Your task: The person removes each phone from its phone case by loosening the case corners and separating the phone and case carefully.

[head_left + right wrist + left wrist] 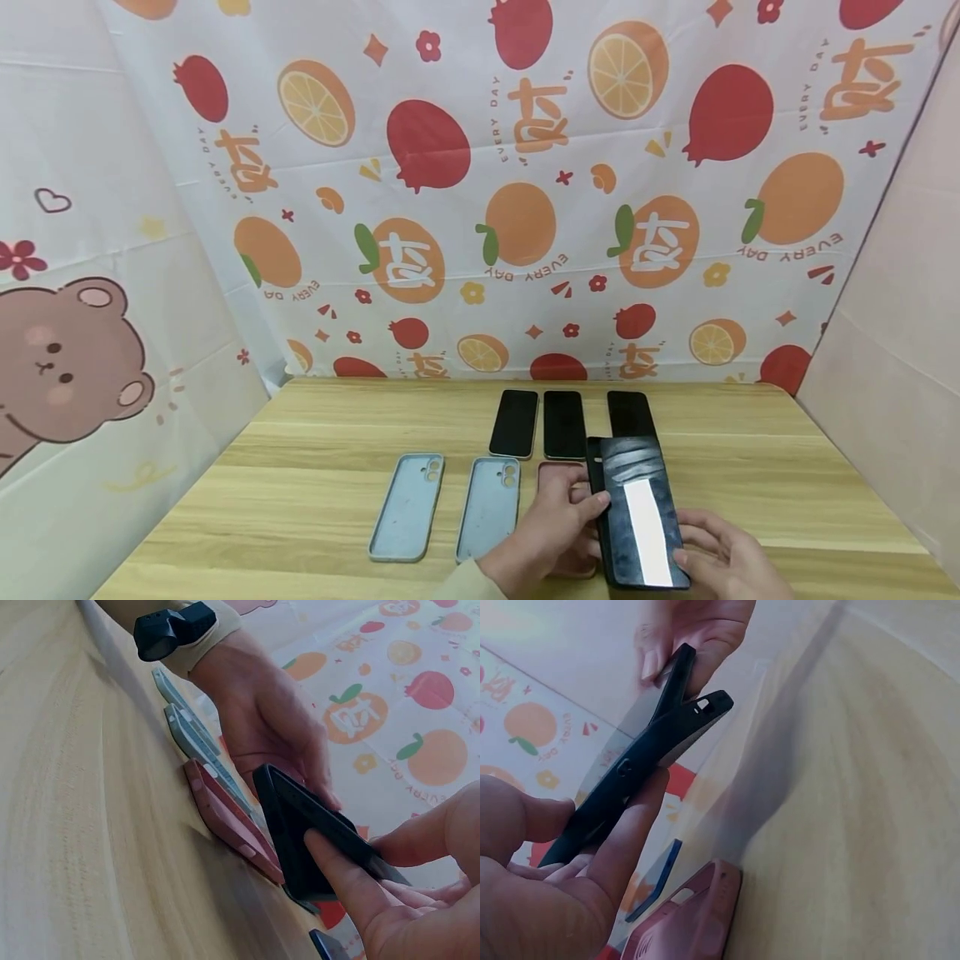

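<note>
My left hand [551,518] grips a black phone case [641,761] by its edges, thumb on one side and fingers on the other. A glossy dark phone [622,500], reflecting a bright white strip, lies at an angle to the case. In the left wrist view the two meet at one end and spread apart at the other. My right hand [731,557] pinches the phone's lower right edge; in the right wrist view one finger reaches between phone and case. Under my left hand lies a pink phone case [724,907], partly hidden.
Two light blue phone cases [407,510] lie on the wooden table [300,517] at the left. Farther back rest a phone [513,423], a second phone [564,423] and a third phone [631,410], partly covered by the held one. Printed cloth [525,317] hangs behind.
</note>
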The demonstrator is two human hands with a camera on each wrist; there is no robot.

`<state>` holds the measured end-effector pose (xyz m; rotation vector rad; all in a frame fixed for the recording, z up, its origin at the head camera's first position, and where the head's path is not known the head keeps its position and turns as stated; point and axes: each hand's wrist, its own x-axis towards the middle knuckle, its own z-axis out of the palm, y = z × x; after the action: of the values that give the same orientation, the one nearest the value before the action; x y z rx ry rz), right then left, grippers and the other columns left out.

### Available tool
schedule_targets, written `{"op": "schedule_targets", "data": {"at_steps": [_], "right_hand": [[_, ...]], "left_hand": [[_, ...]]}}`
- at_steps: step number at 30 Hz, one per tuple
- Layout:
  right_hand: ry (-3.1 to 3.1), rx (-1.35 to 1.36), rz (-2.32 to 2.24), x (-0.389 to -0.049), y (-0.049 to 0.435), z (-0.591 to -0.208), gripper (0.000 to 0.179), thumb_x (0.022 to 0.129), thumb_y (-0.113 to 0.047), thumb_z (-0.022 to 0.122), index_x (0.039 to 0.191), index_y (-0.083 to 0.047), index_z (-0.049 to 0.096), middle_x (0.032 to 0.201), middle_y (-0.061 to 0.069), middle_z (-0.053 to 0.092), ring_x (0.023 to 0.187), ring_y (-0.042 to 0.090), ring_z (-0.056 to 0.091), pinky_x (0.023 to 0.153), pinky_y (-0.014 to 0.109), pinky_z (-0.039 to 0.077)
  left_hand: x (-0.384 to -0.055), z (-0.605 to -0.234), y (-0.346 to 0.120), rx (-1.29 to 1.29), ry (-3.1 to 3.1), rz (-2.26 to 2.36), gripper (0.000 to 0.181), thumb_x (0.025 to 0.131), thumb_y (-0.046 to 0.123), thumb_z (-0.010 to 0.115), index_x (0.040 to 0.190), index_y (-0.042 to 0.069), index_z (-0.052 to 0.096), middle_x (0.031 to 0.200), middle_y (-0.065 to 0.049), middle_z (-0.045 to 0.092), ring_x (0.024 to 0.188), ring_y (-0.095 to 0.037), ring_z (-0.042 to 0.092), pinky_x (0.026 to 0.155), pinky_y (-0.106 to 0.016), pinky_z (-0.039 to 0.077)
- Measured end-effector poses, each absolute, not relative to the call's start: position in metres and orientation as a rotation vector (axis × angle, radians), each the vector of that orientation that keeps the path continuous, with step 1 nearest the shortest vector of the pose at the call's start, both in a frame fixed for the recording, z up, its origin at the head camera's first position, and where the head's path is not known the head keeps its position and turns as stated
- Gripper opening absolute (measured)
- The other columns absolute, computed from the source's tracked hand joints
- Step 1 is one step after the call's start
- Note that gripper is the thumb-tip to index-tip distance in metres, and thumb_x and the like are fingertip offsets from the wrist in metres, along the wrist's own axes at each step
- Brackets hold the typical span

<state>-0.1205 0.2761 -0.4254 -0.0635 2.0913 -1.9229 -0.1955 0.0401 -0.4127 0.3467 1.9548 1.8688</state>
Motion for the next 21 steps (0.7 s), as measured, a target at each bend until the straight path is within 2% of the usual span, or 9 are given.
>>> {"op": "schedule_targets", "data": {"at_steps": [1, 4, 8, 13, 18, 21], "right_hand": [[2.085, -0.054, -1.925, -0.121, 0.278, -0.425, 0.067, 0.098, -0.012, 0.058, 0.143, 0.022, 0.021, 0.124, 0.017, 0.064, 0.102, 0.024, 0.066, 0.085, 0.041, 0.060], [2.062, -0.014, -1.931, -0.122, 0.287, -0.422, 0.069, 0.100, -0.014, 0.058, 0.145, 0.019, 0.019, 0.125, 0.013, 0.064, 0.102, 0.023, 0.065, 0.087, 0.041, 0.060], [2.039, 0.044, -1.946, -0.125, 0.302, -0.419, 0.070, 0.100, -0.017, 0.058, 0.147, 0.018, 0.018, 0.122, 0.002, 0.066, 0.101, 0.017, 0.066, 0.087, 0.035, 0.059], [2.064, 0.136, -1.951, -0.130, 0.317, -0.414, 0.073, 0.101, -0.016, 0.057, 0.148, 0.019, 0.014, 0.124, -0.003, 0.064, 0.099, 0.007, 0.065, 0.086, 0.031, 0.059], [2.186, 0.224, -1.905, -0.139, 0.325, -0.412, 0.071, 0.102, -0.015, 0.054, 0.149, 0.018, 0.012, 0.132, 0.009, 0.059, 0.097, 0.000, 0.063, 0.083, 0.030, 0.059], [2.249, 0.282, -1.865, -0.143, 0.330, -0.413, 0.069, 0.103, -0.017, 0.052, 0.150, 0.016, 0.014, 0.138, 0.019, 0.055, 0.095, -0.001, 0.063, 0.078, 0.028, 0.059]], "left_hand": [[-0.196, -0.412, 0.039, 0.349, 1.946, 1.871, 0.033, 0.097, 0.016, 0.062, 0.128, 0.005, 0.059, 0.110, -0.006, 0.073, 0.090, -0.017, 0.070, 0.091, -0.037, 0.058], [-0.197, -0.411, 0.038, 0.357, 1.972, 1.854, 0.036, 0.097, 0.019, 0.063, 0.131, 0.008, 0.058, 0.113, -0.004, 0.073, 0.095, -0.015, 0.069, 0.101, -0.042, 0.053], [-0.196, -0.409, 0.038, 0.374, 1.959, 1.871, 0.037, 0.097, 0.021, 0.064, 0.131, 0.008, 0.059, 0.110, -0.004, 0.074, 0.097, -0.017, 0.070, 0.103, -0.043, 0.050], [-0.195, -0.410, 0.038, 0.389, 1.868, 1.912, 0.039, 0.098, 0.020, 0.062, 0.134, 0.007, 0.056, 0.106, -0.008, 0.075, 0.093, -0.021, 0.073, 0.089, -0.038, 0.059], [-0.196, -0.412, 0.041, 0.393, 1.819, 1.929, 0.037, 0.098, 0.017, 0.061, 0.134, 0.006, 0.056, 0.103, -0.008, 0.074, 0.089, -0.024, 0.074, 0.068, -0.041, 0.062], [-0.195, -0.414, 0.043, 0.380, 1.810, 1.924, 0.035, 0.099, 0.016, 0.060, 0.132, 0.006, 0.056, 0.102, -0.008, 0.072, 0.088, -0.025, 0.074, 0.065, -0.042, 0.062]]}}
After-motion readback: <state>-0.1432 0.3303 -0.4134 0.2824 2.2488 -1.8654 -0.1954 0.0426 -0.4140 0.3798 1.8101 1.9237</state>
